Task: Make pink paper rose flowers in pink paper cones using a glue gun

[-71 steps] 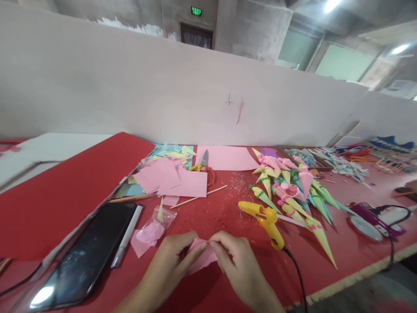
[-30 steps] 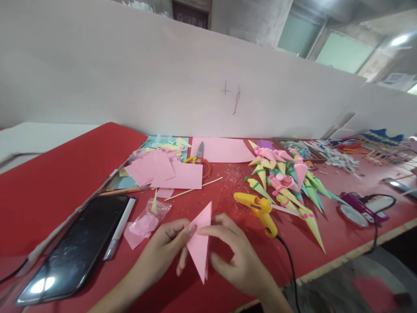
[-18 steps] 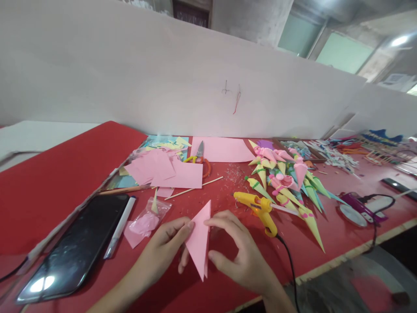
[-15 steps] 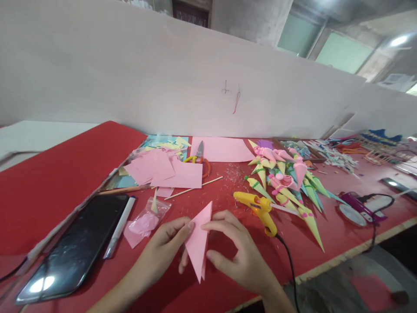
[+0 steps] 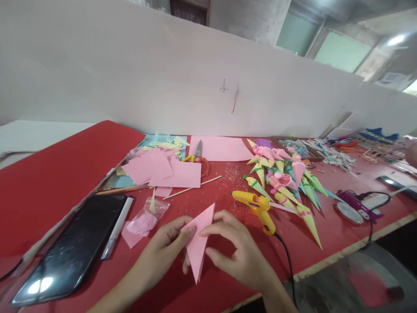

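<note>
A folded sheet of pink paper [image 5: 199,243] stands upright over the table, its long point facing down and another corner up to the right. My left hand [image 5: 171,241] pinches its left side, thumb on the front and fingers behind. My right hand [image 5: 236,243] is at the right edge, its index fingertip on the front face and its thumb lower down by the edge. Part of its grip is hidden behind the paper. Just right of my hands lies a yellow glue gun [image 5: 257,208].
Pink paper pieces [image 5: 182,174], scissors [image 5: 198,154] and a thin stick [image 5: 192,188] lie beyond my hands. A phone [image 5: 74,239], a marker [image 5: 117,228] and a plastic bag [image 5: 151,217] are on the left. Several small paper cones [image 5: 293,182] are piled on the right.
The folded paper has turned slightly in my hands: its upper tip leans further right and its lower point has shifted left. My left thumb lies flatter across it.
</note>
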### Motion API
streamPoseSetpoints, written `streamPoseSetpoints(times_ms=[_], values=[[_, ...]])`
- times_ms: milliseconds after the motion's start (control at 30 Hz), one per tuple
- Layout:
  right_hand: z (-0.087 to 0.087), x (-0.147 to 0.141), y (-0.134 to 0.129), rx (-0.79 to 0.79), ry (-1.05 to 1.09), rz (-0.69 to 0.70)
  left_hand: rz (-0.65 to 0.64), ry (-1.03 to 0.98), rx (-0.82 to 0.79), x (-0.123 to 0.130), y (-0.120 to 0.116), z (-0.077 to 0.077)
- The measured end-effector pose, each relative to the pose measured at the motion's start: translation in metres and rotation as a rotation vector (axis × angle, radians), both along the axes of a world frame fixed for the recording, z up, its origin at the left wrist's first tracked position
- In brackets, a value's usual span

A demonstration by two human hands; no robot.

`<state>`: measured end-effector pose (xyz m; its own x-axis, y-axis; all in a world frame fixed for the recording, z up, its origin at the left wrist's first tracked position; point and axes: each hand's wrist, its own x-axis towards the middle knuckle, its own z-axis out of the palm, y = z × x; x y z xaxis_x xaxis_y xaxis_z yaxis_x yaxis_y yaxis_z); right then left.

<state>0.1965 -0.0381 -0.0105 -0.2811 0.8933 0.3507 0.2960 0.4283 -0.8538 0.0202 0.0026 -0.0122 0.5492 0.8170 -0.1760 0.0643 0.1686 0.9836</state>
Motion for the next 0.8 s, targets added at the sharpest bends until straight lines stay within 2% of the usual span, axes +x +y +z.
streamPoseSetpoints(times_ms=[233, 433, 600, 667, 800], values=[[-0.0001, -0.0004, 0.0014, -0.029, 0.005, -0.036, 0.068, 0.065, 0.028, -0.0005, 0.0, 0.0045], [-0.0003, -0.0003, 0.005, -0.035, 0.068, -0.054, 0.091, 0.152, 0.098, -0.0019, 0.0001, 0.0016], [-0.0026, -0.0045, 0.0075, -0.031, 0.135, -0.159, 0.304, 0.33, 0.062, -0.0069, -0.0022, 0.0023], [-0.0044, -0.0061, 0.0079, -0.035, 0.172, -0.2, 0.262, 0.312, 0.109, -0.0081, -0.0024, 0.0034], [-0.008, -0.0077, 0.0081, -0.047, 0.198, -0.229, 0.029, 0.253, 0.258, -0.0051, -0.0004, 0.0045]])
